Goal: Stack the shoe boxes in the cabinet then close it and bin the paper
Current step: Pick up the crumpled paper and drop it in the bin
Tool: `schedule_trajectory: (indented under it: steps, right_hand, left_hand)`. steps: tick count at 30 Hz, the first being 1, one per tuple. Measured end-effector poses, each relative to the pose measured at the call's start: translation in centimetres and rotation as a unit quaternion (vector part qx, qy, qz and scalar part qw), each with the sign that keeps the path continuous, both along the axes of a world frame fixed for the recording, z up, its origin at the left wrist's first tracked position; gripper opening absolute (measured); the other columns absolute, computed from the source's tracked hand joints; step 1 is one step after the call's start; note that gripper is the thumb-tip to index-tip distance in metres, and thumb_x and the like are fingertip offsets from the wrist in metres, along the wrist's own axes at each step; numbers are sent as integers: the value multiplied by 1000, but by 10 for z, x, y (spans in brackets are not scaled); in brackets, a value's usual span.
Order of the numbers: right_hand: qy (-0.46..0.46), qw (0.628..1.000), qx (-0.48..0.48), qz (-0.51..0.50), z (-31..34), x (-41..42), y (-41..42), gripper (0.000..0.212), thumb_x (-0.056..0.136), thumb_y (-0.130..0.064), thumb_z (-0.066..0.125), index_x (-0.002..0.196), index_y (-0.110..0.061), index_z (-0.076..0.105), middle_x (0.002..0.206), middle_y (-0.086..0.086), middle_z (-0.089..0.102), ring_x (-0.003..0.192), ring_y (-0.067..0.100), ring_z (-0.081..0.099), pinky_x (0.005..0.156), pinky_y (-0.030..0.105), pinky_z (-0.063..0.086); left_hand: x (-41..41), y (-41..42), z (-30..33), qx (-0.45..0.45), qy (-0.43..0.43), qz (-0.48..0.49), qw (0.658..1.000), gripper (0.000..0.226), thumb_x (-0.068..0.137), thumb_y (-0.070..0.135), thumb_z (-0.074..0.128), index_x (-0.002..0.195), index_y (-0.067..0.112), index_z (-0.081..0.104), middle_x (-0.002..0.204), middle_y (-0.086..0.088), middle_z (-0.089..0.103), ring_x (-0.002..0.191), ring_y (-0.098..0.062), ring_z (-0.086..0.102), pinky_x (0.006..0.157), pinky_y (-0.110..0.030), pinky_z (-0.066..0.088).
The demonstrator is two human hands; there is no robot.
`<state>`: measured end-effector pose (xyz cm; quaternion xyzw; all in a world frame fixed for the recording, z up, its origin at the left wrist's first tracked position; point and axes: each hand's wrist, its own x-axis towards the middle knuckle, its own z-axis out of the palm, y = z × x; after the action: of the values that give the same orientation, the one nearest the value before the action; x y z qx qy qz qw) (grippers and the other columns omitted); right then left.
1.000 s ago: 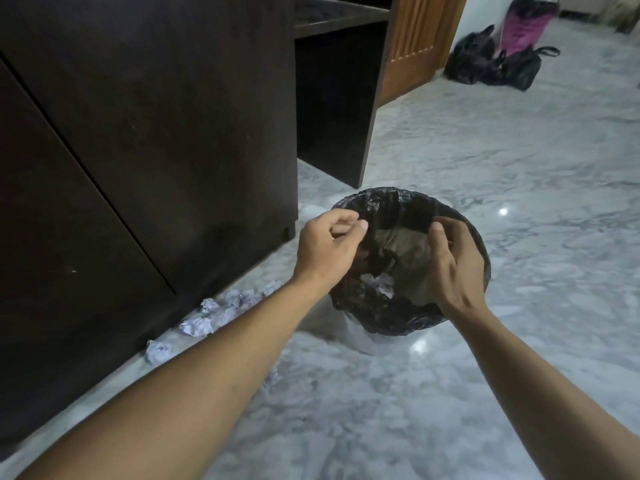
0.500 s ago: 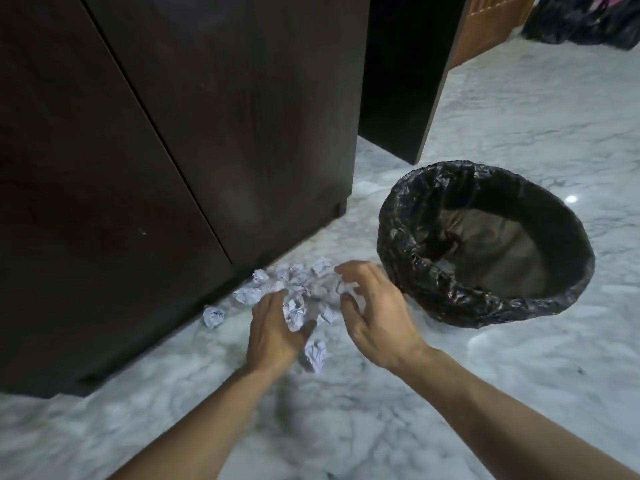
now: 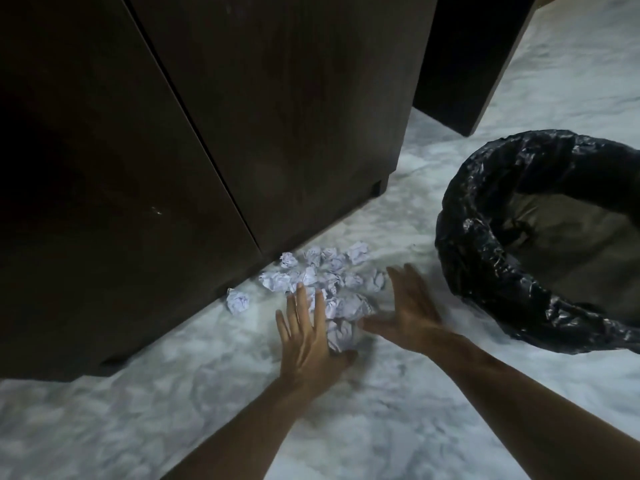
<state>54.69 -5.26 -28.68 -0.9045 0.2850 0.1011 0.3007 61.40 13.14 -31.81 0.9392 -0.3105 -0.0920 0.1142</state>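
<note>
Head view, looking down at the marble floor point(image 3: 346, 420). I see a cluster of crumpled paper balls point(image 3: 325, 275) lying on the floor just beside the foot of the dark cabinet point(image 3: 242, 116), whose two doors stand closed. One ball point(image 3: 238, 301) sits a little apart to the left of the cluster.

My left hand point(image 3: 306, 336) is flat, fingers spread, on the near left side of the pile. My right hand point(image 3: 408, 311) is also spread, fingers straight, on the pile's right side. Neither pinches anything. One ball point(image 3: 341, 332) lies between the two hands; motion blur leaves me unsure whether the palms touch it.

The bin with black liner point(image 3: 485, 271) stands to the right, near the pile.
</note>
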Motion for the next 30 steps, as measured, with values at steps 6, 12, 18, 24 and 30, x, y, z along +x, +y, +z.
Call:
schedule_trajectory:
  steps: [6,12,18,24,30]
  right_hand:
    - [-3,999,15,34,-13,25,-7,130,48,-91,60,153,-43,-1,164,7,-8,150,31,-14,120,53,6]
    - [32,992,-38,116,-3,44,3,88,77,-74,54,147,-56,4,164,-3,-12,150,30,-7,118,55,9]
    - [-24,974,-141,175,-10,28,10,51,87,-46,57,137,-37,47,156,5,27,138,34,32,108,45,32]
    - [-61,988,-47,135,-11,9,20,33,82,-18,66,115,-15,64,122,12,52,107,31,54,88,34,48]
    - [-49,985,-132,96,-2,4,21,59,79,-23,69,133,-29,47,139,3,39,119,27,50,85,35,53]
  left_hand:
    - [46,-2,3,17,7,29,999,113,64,78,52,155,27,9,160,-15,-15,146,-41,-8,114,-62,11]
    - [76,-10,9,67,45,-29,996,110,65,74,65,150,46,1,154,-4,-35,143,-39,-26,112,-65,-2]
    - [69,2,8,33,8,-37,999,59,82,52,63,135,35,43,158,-1,7,142,-31,9,110,-48,24]
    - [47,6,2,-24,-7,-34,999,51,84,22,69,132,15,50,134,-5,42,119,-27,38,100,-39,40]
    - [32,15,6,-91,-31,-49,994,48,74,29,69,118,17,56,125,-4,47,111,-26,44,87,-45,50]
